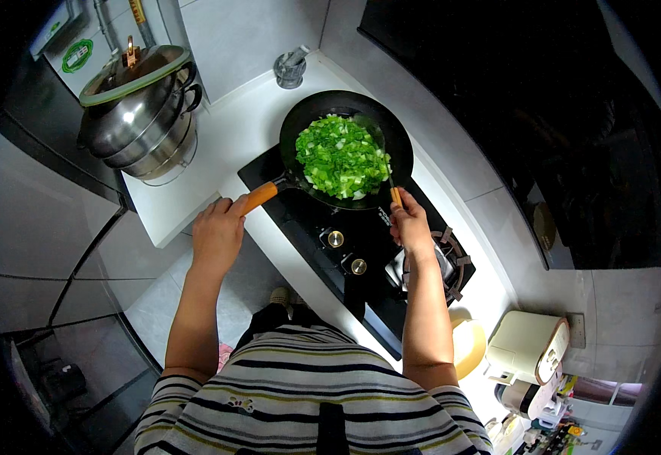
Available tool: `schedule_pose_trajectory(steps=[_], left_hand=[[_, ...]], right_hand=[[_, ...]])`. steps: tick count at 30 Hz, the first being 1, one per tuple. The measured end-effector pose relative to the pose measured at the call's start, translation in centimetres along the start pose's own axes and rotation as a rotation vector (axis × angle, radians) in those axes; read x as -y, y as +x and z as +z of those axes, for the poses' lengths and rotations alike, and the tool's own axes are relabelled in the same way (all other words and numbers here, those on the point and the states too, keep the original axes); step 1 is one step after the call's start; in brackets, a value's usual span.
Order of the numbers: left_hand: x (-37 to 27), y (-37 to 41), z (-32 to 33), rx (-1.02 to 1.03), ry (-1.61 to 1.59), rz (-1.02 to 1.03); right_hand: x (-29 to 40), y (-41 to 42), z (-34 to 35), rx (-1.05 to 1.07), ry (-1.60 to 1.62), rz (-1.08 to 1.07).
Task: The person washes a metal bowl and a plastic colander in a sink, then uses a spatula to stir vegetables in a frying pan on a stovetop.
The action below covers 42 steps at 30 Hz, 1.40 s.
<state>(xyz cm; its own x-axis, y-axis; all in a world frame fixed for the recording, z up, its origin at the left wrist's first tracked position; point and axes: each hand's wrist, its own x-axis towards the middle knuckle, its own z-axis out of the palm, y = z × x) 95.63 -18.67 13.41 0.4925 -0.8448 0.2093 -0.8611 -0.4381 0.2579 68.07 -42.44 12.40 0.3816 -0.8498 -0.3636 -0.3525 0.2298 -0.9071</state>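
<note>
My left hand [218,232] grips the orange-brown handle [260,198] of a dark wok [401,136] on the black gas hob [308,227]. Chopped green leafy vegetables with pale stem pieces [342,156] fill the middle of the wok. My right hand [410,219] is closed around the short handle of a cooking utensil [395,196] at the wok's near right side. The utensil's thin metal shaft reaches in among the greens; its far end is hard to make out.
A steel steamer pot with a glass lid [143,122] stands on the counter at left. Behind the wok sits a stone mortar with a pestle [290,71]. The second burner [450,264] lies by my right forearm. A yellow bowl [468,347] and cream appliance [526,347] are at lower right.
</note>
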Motion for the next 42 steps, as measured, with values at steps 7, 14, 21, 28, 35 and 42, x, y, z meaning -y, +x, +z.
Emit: schedule_pose_trajectory(steps=[7,14,21,28,35,42], left_hand=[[0.0,0.1,-0.1,0.027,-0.019,-0.006],[0.0,0.1,0.0,0.037,-0.008,-0.005],[0.4,-0.1,-0.2,0.040,0.007,0.002],[0.1,0.1,-0.4,0.077,-0.021,-0.003],[0.5,-0.3,0.0,0.017,-0.007,0.017],[0.4,0.1,0.0,0.053,-0.017,0.026]], right_hand=[[-0.6,-4.8,-1.2,0.062,-0.492,-0.345],[2.1,-9.5,-0.6,0.085,-0.826,-0.349],[1.6,-8.6,-1.2,-0.056,-0.669,-0.485],[2.0,-7.3,-1.9,-0.040,-0.721,-0.190],[6.1,-13.2,-4.7,0.088,-0.836,-0.281],[4.0,-12.2,-2.6,0.056,-0.849,-0.333]])
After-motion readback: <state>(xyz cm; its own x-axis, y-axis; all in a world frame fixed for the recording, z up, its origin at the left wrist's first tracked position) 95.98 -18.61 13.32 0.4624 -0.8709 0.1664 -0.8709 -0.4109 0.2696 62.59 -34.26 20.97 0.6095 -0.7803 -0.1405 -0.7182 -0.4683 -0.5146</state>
